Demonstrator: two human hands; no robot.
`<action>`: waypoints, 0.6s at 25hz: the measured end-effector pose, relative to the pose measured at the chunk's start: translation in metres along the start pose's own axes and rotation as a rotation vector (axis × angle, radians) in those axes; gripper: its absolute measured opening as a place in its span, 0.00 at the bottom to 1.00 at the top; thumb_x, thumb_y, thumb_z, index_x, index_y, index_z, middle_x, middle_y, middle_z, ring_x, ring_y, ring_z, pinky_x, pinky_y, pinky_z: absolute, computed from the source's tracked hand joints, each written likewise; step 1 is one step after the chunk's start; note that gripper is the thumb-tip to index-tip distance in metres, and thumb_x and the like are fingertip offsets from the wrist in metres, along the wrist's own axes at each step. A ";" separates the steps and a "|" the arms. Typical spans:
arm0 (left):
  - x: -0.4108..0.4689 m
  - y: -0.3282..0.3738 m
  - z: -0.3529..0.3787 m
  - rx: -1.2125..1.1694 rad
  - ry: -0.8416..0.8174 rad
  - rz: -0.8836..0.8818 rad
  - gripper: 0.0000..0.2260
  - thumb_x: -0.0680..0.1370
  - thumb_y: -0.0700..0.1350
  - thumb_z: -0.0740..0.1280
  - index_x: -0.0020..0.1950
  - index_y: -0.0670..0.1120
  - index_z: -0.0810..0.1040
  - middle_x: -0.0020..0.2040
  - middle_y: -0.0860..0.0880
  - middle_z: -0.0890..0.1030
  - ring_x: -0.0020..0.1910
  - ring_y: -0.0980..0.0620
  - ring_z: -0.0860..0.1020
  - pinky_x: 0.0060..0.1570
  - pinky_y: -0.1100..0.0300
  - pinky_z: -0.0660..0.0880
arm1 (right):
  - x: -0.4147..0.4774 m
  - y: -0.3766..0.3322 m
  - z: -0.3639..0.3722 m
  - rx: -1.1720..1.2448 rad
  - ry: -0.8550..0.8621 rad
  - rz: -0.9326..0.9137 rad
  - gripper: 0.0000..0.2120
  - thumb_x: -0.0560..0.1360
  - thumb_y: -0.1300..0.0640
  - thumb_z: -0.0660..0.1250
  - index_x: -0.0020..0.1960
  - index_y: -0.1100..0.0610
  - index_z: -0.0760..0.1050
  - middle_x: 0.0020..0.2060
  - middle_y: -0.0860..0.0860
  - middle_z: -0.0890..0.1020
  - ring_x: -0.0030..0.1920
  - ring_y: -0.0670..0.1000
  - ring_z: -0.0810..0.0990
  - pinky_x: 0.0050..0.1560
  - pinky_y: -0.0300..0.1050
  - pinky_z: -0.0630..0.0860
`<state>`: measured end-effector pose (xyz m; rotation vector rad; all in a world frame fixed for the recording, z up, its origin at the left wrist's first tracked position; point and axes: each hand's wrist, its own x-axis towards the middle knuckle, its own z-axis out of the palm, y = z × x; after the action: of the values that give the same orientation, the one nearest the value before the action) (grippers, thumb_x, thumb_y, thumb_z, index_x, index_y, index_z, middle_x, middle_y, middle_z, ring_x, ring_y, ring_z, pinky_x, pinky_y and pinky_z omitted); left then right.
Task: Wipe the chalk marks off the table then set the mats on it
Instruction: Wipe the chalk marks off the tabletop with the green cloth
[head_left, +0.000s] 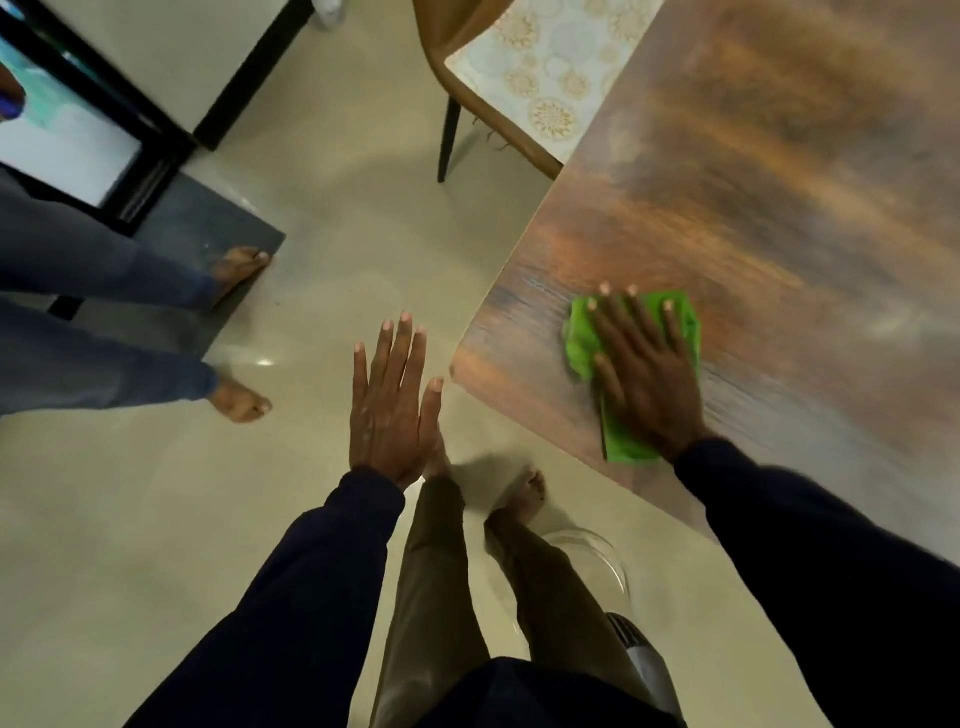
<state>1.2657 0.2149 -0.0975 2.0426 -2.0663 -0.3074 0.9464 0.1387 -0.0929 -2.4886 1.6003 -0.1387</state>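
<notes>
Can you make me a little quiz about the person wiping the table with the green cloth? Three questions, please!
1. Pick one: what presses the green cloth flat on the table? A) a foot B) the right hand C) a brush
2. True or false: the left hand holds a mat.
3. Fill the gap: the patterned mat lies on the seat of the ____ beside the table.

Key
1. B
2. False: it is open above the floor and holds nothing.
3. chair
</notes>
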 end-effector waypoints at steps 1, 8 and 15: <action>-0.002 -0.004 0.000 0.005 0.012 0.000 0.27 0.89 0.50 0.48 0.87 0.42 0.56 0.87 0.43 0.53 0.87 0.44 0.50 0.85 0.40 0.47 | 0.024 -0.005 0.001 -0.012 0.025 0.061 0.28 0.89 0.47 0.50 0.87 0.54 0.57 0.86 0.55 0.58 0.86 0.60 0.53 0.82 0.70 0.52; -0.002 -0.014 -0.003 -0.010 0.016 0.062 0.27 0.89 0.51 0.49 0.86 0.42 0.57 0.87 0.43 0.54 0.87 0.44 0.51 0.84 0.38 0.49 | 0.056 -0.119 0.032 0.005 -0.005 -0.053 0.29 0.87 0.45 0.49 0.86 0.54 0.58 0.86 0.54 0.58 0.86 0.59 0.53 0.84 0.68 0.48; 0.012 -0.014 -0.001 -0.065 0.014 0.210 0.26 0.89 0.50 0.52 0.85 0.40 0.60 0.86 0.41 0.57 0.86 0.42 0.54 0.83 0.36 0.52 | -0.049 -0.043 0.012 0.009 -0.017 0.061 0.29 0.89 0.45 0.47 0.86 0.54 0.58 0.86 0.53 0.58 0.86 0.58 0.53 0.82 0.71 0.53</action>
<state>1.2793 0.2024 -0.1006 1.7667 -2.2083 -0.3180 0.9663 0.2022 -0.0947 -2.4250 1.6627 -0.1161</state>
